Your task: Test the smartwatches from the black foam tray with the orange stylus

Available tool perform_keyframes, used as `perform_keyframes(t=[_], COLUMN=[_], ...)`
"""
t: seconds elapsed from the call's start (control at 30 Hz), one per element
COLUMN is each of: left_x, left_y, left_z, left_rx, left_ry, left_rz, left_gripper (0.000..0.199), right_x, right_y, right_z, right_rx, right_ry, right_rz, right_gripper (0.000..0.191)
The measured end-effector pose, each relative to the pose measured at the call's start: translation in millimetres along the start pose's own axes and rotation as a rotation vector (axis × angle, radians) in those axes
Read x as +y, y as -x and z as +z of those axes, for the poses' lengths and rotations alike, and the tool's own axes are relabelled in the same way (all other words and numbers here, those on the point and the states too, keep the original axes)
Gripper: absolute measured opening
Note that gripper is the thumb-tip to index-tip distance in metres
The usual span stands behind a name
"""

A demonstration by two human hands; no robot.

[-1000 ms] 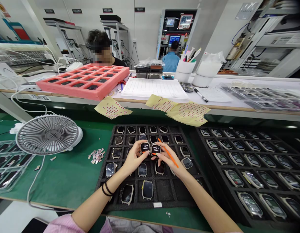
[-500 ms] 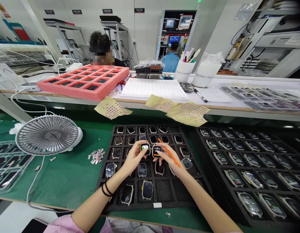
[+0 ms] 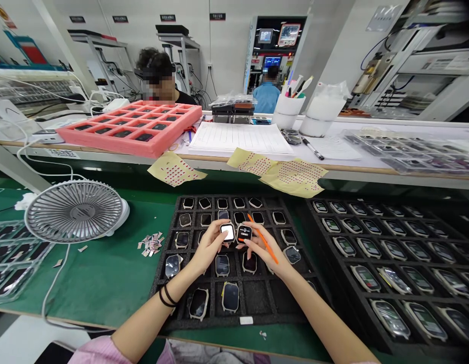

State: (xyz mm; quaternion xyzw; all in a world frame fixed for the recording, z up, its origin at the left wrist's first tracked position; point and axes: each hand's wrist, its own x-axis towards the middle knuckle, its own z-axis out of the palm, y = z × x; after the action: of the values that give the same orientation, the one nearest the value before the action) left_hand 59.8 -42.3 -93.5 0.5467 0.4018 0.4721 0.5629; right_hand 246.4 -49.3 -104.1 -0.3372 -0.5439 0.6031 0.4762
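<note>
Above a black foam tray (image 3: 257, 298) full of smartwatch bodies, each of my hands holds one lit smartwatch. My left hand (image 3: 210, 241) is closed around a smartwatch (image 3: 227, 231) with a bright white screen, its thumb on the glass. In my right hand (image 3: 265, 248) is another smartwatch (image 3: 244, 233), its dark screen showing small text and an orange patch. A thin orange stick (image 3: 265, 241) also lies in the right hand, slanting across its back. The two watches sit side by side, almost touching. Fingers under them are partly hidden.
A second black tray (image 3: 374, 273) of watches lies to the right. On the left are a round grey fan (image 3: 80, 210), a pile of small labels (image 3: 151, 244) and clear plastic trays (image 3: 17, 258). The shelf ahead carries a pink foam tray (image 3: 154, 146) and yellow sticker sheets (image 3: 295, 177). Two people sit beyond.
The left watch's screen has gone from a coloured display to plain white. The right watch's screen shows less colour, and the right thumb has shifted slightly down off it.
</note>
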Motion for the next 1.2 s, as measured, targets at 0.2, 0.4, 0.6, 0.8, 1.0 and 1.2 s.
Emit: perform_keyframes(t=[0.2, 0.4, 0.6, 0.8, 1.0, 1.2], left_x=[-1.2, -3.7, -8.8, -5.9, -1.6, -0.7], left_y=[-0.8, -0.4, 0.2, -1.3, -1.2, 0.2], left_z=[0.1, -0.3, -0.8, 0.6, 0.3, 0.7], left_rx=[-0.005, -0.025, -0.029, -0.014, -0.003, -0.012], left_ry=[-0.009, -0.023, -0.081, -0.050, -0.002, -0.038], left_rz=[0.002, 0.006, 0.053, 0.023, -0.052, -0.060], left_gripper=[0.037, 0.037, 0.046, 0.035, 0.033, 0.033], right_x=[-0.6, 2.1, 3.9, 1.6, 0.0, 0.6], right_y=[0.1, 0.1, 0.1, -0.4, -0.6, -0.8], right_z=[-2.0, -2.2, -1.9, -0.7, -0.4, -1.1], right_rx=[0.063, 0.108, 0.033, 0.102, 0.201, 0.226], right_ry=[0.005, 0.026, 0.003, 0.024, 0.033, 0.034], right_rz=[0.004, 0.014, -0.006, 0.019, 0.046, 0.064], right_gripper=[0.030, 0.029, 0.042, 0.030, 0.022, 0.022])
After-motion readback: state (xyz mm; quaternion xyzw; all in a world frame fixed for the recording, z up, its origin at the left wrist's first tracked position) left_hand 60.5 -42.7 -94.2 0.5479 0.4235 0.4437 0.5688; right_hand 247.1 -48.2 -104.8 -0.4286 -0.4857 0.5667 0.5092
